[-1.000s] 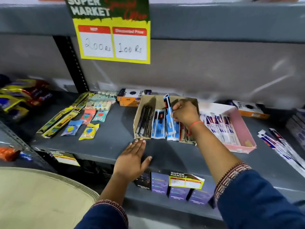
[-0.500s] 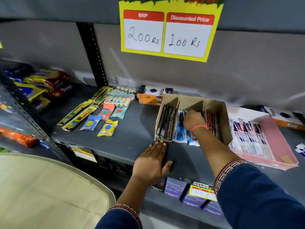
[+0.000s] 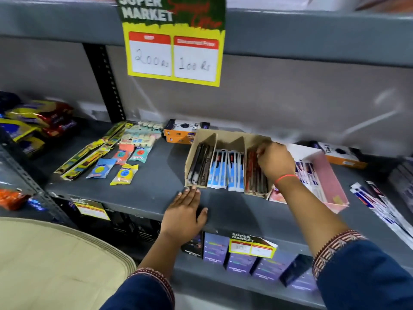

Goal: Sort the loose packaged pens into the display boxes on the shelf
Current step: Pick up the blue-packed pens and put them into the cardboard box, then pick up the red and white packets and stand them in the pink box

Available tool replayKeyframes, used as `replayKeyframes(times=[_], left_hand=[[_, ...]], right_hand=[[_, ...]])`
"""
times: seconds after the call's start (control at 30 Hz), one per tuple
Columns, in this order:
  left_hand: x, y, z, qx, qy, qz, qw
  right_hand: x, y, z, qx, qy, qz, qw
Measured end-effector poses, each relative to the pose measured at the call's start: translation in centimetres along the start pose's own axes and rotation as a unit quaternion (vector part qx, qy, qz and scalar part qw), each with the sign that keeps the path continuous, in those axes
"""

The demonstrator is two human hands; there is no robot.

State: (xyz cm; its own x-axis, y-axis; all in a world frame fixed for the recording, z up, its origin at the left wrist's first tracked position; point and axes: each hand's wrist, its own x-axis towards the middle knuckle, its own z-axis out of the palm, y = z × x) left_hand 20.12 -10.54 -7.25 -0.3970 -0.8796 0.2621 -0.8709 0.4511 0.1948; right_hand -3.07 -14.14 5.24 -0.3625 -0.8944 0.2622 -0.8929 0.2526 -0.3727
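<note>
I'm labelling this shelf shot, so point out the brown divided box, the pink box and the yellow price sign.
brown divided box (image 3: 202, 139): head view, left cardboard wall.
pink box (image 3: 328, 180): head view, inner right wall.
yellow price sign (image 3: 173, 80): head view, bottom yellow border.

A yellow price sign (image 3: 173, 43) hangs at upper centre, handwritten "200 Rs" and "100 Rs". At far left, yellow and red snack packets (image 3: 33, 124) sit piled together. Long yellow-green packs (image 3: 89, 153) lie slanted at centre left, with small blue and yellow sachets (image 3: 112, 172) just beside them. Along the bottom, purple boxes (image 3: 239, 258) stand behind a smaller price tag (image 3: 251, 246).
</note>
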Motion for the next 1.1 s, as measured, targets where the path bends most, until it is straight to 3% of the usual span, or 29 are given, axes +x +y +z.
replayKeyframes(times=[0.13,0.3,0.5,0.63,0.73,0.9,1.1], left_hand=[[0.1,3.5,0.3,0.002,-0.008,-0.03,1.0],[0.3,9.3,1.6,-0.019,-0.046,0.042,0.998],[1.2,15.4,3.0,-0.023,-0.076,0.137,0.987],[2.7,18.1,3.6,-0.025,-0.131,0.176,0.975],[3.1,18.8,3.8,-0.015,-0.153,0.186,0.97],[2.9,18.7,4.1,0.013,-0.144,0.178,0.973],[2.8,18.9,3.8,0.016,-0.118,0.176,0.977]], right_hand=[[-0.9,5.2,-2.1,0.008,0.042,0.047,0.998],[-2.3,11.7,-3.4,-0.013,0.087,0.112,0.99],[-4.1,17.5,-3.9,-0.004,0.054,0.152,0.987],[-4.3,19.9,-4.2,0.044,0.055,0.134,0.988],[-4.1,21.4,-4.7,0.068,0.087,0.176,0.978],[-4.1,24.2,-5.0,-0.021,0.025,0.237,0.971],[-3.4,25.9,-5.2,0.009,-0.053,0.269,0.962]])
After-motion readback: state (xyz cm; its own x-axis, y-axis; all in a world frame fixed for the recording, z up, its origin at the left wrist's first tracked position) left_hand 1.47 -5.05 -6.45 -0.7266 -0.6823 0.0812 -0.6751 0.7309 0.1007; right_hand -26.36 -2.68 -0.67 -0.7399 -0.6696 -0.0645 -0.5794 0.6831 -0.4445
